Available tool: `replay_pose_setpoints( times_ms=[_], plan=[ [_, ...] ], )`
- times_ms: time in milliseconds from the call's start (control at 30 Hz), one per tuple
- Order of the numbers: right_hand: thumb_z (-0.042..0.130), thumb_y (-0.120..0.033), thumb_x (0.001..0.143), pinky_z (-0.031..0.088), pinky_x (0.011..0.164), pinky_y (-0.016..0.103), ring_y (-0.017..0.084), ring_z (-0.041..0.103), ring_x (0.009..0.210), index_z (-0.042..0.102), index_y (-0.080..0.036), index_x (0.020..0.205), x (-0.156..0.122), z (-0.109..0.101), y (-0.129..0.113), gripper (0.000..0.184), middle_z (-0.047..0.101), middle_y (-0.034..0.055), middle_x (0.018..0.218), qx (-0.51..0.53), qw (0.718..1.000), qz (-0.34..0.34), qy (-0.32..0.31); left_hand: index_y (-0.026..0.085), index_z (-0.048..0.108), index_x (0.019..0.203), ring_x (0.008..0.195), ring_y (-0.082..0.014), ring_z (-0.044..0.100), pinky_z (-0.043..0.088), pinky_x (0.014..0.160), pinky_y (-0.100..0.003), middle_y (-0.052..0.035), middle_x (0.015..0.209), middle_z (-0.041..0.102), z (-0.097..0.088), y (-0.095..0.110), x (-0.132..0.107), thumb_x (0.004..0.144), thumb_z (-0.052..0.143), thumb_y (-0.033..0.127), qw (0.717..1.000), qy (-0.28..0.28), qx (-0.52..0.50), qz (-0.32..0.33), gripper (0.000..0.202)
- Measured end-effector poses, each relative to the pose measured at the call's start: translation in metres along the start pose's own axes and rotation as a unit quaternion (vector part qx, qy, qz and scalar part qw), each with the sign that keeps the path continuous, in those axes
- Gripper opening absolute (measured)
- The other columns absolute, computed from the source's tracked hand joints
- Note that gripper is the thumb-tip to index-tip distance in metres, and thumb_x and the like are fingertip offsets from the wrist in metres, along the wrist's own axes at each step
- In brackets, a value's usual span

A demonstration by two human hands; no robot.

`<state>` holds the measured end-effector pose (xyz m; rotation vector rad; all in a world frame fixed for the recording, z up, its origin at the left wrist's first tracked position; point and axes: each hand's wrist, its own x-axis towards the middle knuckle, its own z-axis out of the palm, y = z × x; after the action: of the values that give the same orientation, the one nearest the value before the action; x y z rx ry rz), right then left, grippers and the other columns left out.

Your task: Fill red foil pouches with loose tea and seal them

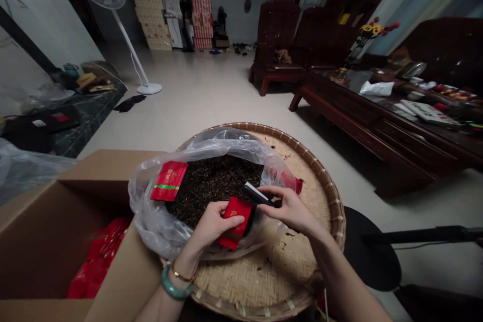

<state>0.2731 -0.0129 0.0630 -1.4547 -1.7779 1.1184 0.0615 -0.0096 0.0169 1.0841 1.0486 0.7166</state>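
Observation:
My left hand [216, 226] is closed on a small red packet [234, 216] with gold print and a green stripe. In my right hand [289, 206] is a slim black tool with a white strip [257, 193], its lower end close to the packet's right edge. Whether the two touch I cannot tell. Both hands are over a clear plastic bag [149, 226] full of dark, twisted dried tea leaves [215, 181]. More red packets [169, 181] lie on the bag's left rim, and something red shows through the plastic at its right.
Under the bag is a round woven bamboo tray [302, 261] with scattered leaf bits. At left stands an open cardboard box [49, 241] holding red packets [100, 256]. A black round base [370, 251] is right of the tray. Farther off are a dark wooden table [350, 115] and a white fan [149, 89].

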Motion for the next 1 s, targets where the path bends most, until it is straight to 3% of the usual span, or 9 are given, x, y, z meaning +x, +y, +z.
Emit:
replay_pose_setpoints(
  times_ms=[133,267,633,833,1000],
  plan=[
    [0.071,-0.029,0.068,0.048,0.076,0.032,0.023,0.064,0.087,0.067,-0.017,0.107,0.002,0.002,-0.002,0.041,0.071,0.0068,0.102,-0.021,0.999,-0.017,-0.017,0.010,0.068,0.076,0.054,-0.0117,0.055,0.045,0.054,-0.022,0.0004,0.063,0.065,0.000,0.002,0.002,0.057,0.076,0.031,1.000,-0.004,0.009,0.004,0.030],
    [0.066,-0.024,0.074,0.047,0.071,0.028,0.020,0.065,0.083,0.071,-0.020,0.100,0.006,0.012,-0.010,0.027,0.073,0.0040,0.095,-0.040,0.997,-0.055,-0.041,0.010,0.068,0.071,0.054,-0.0121,0.056,0.046,0.055,-0.022,0.0001,0.062,0.066,0.002,0.006,0.001,0.055,0.076,0.028,0.999,0.012,0.035,0.016,0.025],
    [0.065,-0.024,0.076,0.047,0.071,0.027,0.021,0.066,0.083,0.072,-0.021,0.100,0.013,0.011,-0.005,0.026,0.073,0.0036,0.095,-0.055,0.996,-0.065,-0.030,0.011,0.065,0.069,0.054,-0.0125,0.059,0.047,0.052,-0.021,0.0009,0.060,0.067,0.003,0.009,0.000,0.046,0.084,0.033,0.999,0.003,-0.020,-0.033,0.037],
    [0.064,-0.024,0.075,0.048,0.072,0.028,0.021,0.066,0.084,0.072,-0.020,0.100,0.016,0.012,0.000,0.026,0.074,0.0038,0.095,-0.045,0.997,-0.058,-0.024,0.012,0.065,0.081,0.055,-0.0120,0.061,0.048,0.055,-0.020,-0.0004,0.066,0.069,0.001,0.006,0.001,0.054,0.082,0.041,0.995,-0.025,-0.093,-0.028,0.043],
    [0.064,-0.024,0.075,0.048,0.074,0.030,0.022,0.066,0.086,0.072,-0.020,0.098,0.017,0.013,0.002,0.025,0.074,0.0039,0.096,-0.022,0.999,-0.042,-0.022,0.012,0.065,0.078,0.052,-0.0097,0.057,0.044,0.054,-0.019,0.0004,0.063,0.067,0.001,0.006,0.003,0.062,0.076,0.048,0.992,0.003,-0.125,-0.017,0.041]
  ],
)
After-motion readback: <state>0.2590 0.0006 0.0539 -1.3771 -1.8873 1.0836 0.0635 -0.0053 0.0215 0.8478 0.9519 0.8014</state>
